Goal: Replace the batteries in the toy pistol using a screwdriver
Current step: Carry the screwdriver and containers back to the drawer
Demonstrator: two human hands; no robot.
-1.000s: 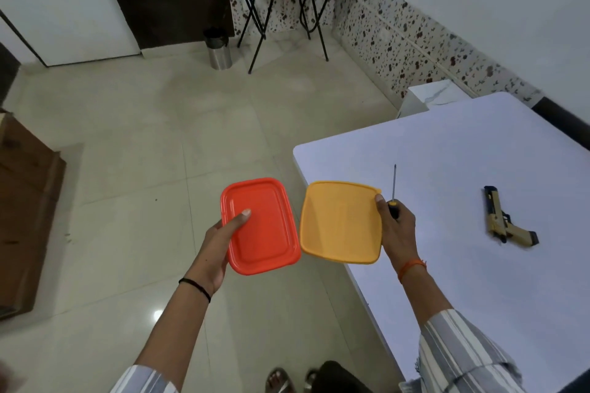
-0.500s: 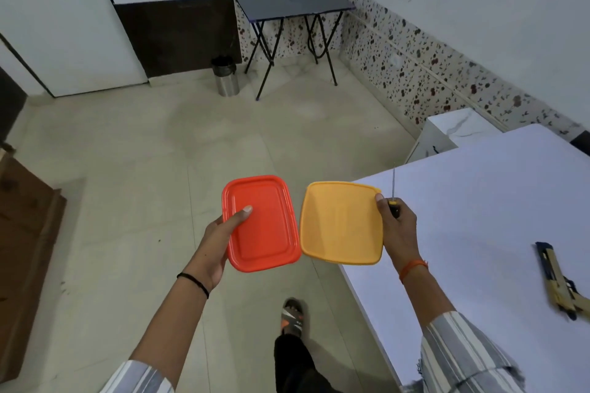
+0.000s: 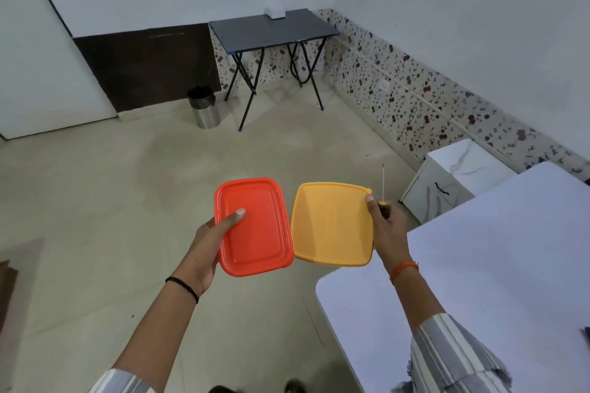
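Fingers, left hand (image 3: 207,246): wrapped under the near-left edge of the orange-red lid (image 3: 253,226), thumb pressed flat on top.
Fingers, right hand (image 3: 388,230): closed on the right edge of the yellow lid (image 3: 332,223), thumb tip on its upper corner; same grip pinning the screwdriver (image 3: 383,193) behind that edge.
Screwdriver: dark handle in the palm, thin shaft pointing up and away, clear of the yellow lid.
Lids: side by side, edges touching or nearly so, held over bare floor.
Wrists: black band on the left, orange thread on the right; striped sleeves below.
Counter (image 3: 498,265): white, at the right, corner just under the right forearm.
Toy pistol: out of frame; only a dark sliver at the counter's right edge, too small to identify.
Farther off: white marble-patterned box (image 3: 453,179) beside the counter, folding table (image 3: 271,30) by the wall, steel bin (image 3: 204,107) left of it.
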